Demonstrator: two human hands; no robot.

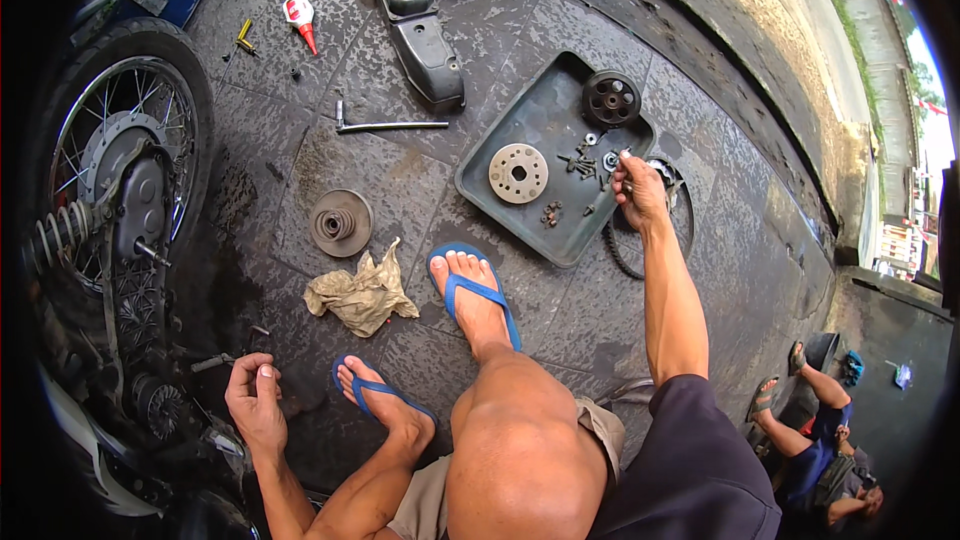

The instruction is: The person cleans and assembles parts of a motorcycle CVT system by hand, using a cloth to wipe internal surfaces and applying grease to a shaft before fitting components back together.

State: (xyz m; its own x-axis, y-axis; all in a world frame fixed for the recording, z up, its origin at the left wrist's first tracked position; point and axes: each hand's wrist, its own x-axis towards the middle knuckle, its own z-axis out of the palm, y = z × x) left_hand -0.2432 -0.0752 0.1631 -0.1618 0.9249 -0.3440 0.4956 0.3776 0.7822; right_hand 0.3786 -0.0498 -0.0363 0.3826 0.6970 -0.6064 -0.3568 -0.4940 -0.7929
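My right hand (642, 190) reaches over the right side of a dark tray (545, 120), fingers pinched together; what they hold, if anything, is hidden. Just beside its fingertips lie washers (611, 161) and a pile of bolts (581, 164). A round metal plate with holes (518, 173), a black clutch drum (611, 99) and small reddish-brown parts (551, 213) also sit in the tray. Partly behind my right hand, a black drive belt (622, 258) loops on the floor. My left hand (257, 402) is curled closed beside the motorcycle; its contents cannot be made out.
The motorcycle's rear wheel (130, 140) stands at left. On the tiles lie a metal pulley (341, 223), crumpled rag (362, 292), socket wrench (390, 125), black cover (425, 50), white bottle with red nozzle (300, 20) and yellow-handled tool (244, 36). Another person (825, 450) sits at lower right.
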